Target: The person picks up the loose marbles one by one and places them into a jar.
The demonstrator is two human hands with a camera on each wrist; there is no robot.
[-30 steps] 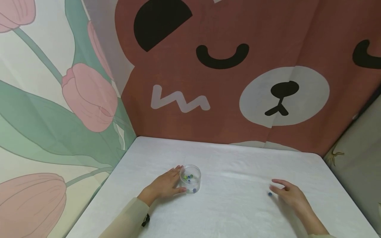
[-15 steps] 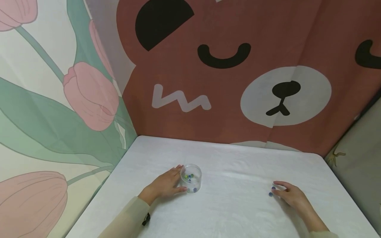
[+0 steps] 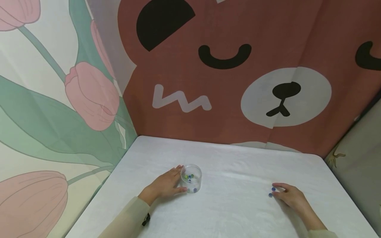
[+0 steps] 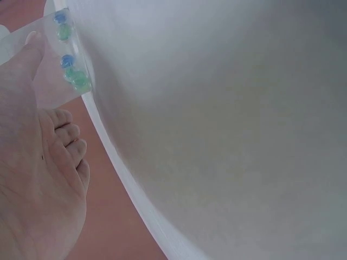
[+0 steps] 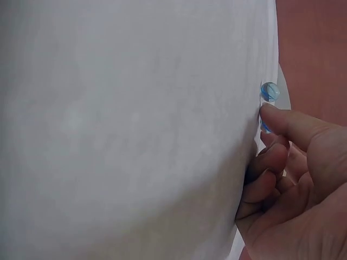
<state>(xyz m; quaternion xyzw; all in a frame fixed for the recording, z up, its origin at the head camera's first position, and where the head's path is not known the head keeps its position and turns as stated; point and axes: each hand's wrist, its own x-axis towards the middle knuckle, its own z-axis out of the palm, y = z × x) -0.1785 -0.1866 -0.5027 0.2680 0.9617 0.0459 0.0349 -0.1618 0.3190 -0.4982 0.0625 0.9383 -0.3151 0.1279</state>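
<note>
A clear round plastic container [image 3: 196, 181] stands left of centre on the white table, with several green and blue glass marbles [image 4: 76, 76] at its bottom. My left hand [image 3: 165, 185] holds its left side, thumb in front and fingers behind. At the right my right hand [image 3: 291, 196] has one blue marble [image 3: 273, 189] between thumb and index finger; the right wrist view shows it partly hidden behind the thumb. A second blue marble [image 3: 270, 195] lies on the cloth just beyond the thumb tip, also seen as a clear-and-blue marble [image 5: 270, 92] in the right wrist view.
White cloth covers the table [image 3: 232, 208]. A brown bear-print curtain [image 3: 223, 86] hangs along the back edge and a tulip-print curtain [image 3: 44, 99] on the left. A grey-green curtain [image 3: 357, 155] borders the right side.
The right thumb and index finger have closed in around one blue marble, which was hidden a second ago and now shows between them. The left hand and container have stayed in place.
</note>
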